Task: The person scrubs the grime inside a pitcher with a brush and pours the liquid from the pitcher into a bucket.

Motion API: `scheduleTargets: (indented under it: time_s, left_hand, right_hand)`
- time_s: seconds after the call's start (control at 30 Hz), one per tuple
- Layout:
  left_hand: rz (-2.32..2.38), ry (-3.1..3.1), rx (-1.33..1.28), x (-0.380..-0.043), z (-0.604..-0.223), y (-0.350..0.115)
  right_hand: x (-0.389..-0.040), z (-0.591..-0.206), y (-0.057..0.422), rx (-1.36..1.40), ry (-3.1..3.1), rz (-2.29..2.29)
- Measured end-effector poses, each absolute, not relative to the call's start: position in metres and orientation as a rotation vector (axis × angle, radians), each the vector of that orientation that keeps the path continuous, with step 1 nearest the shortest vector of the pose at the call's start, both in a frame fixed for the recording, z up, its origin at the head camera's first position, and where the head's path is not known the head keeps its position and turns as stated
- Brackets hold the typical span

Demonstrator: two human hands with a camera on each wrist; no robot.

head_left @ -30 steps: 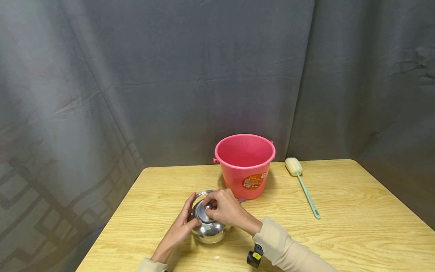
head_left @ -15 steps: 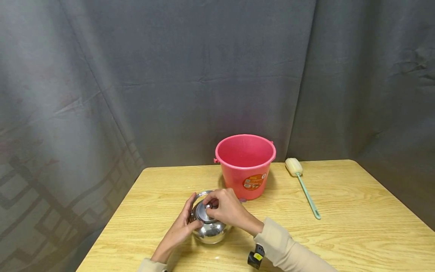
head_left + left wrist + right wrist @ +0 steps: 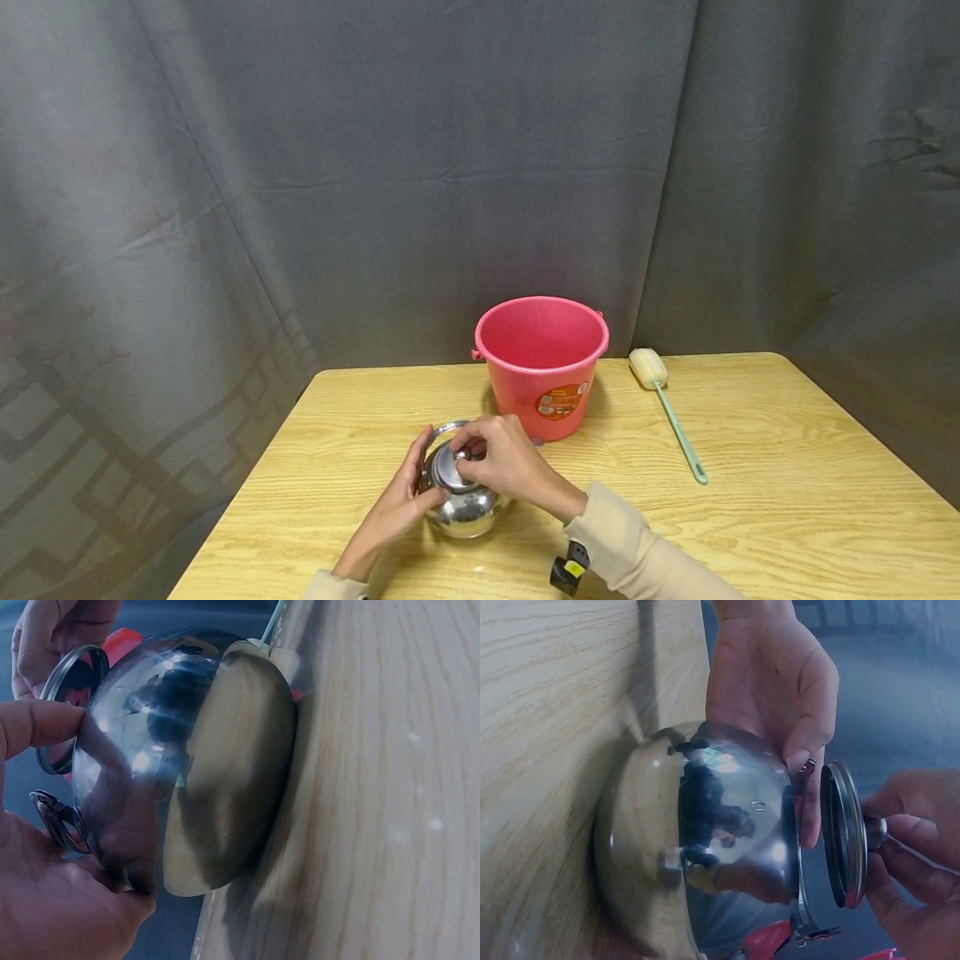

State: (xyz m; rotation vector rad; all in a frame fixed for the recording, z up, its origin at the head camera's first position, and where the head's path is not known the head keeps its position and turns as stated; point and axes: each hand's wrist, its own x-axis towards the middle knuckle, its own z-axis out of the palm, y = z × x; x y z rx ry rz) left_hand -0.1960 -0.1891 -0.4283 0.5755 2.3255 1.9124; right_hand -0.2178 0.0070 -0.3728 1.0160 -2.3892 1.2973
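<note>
A shiny steel kettle stands upright on the wooden table, its looped handle standing up at the far side. My left hand holds the kettle's left side, the thumb on its shoulder and the fingers round toward the handle. With thumb and fingers, my right hand pinches the knob of the round steel lid. In the right wrist view a gap shows between the lid and the kettle. The spout is hidden behind the right hand in the head view.
Just behind the kettle stands a pink bucket with an orange label. Farther right lies a sponge brush with a pale green handle. A grey curtain hangs behind the wooden table.
My right hand and sleeve have shifted very slightly to the right, with the lid's knob still pinched. The left hand and the kettle stay almost where they were.
</note>
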Motion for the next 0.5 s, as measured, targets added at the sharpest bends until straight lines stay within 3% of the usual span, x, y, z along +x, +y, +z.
scheduleTargets:
  time_s: [0.5]
  left_hand:
    - [1.907, 2.333, 0.564, -0.1965, -0.4296, -0.1900]
  right_hand:
    - [-0.2122, -0.3682, 0.0152, 1.027, -2.350, 1.325]
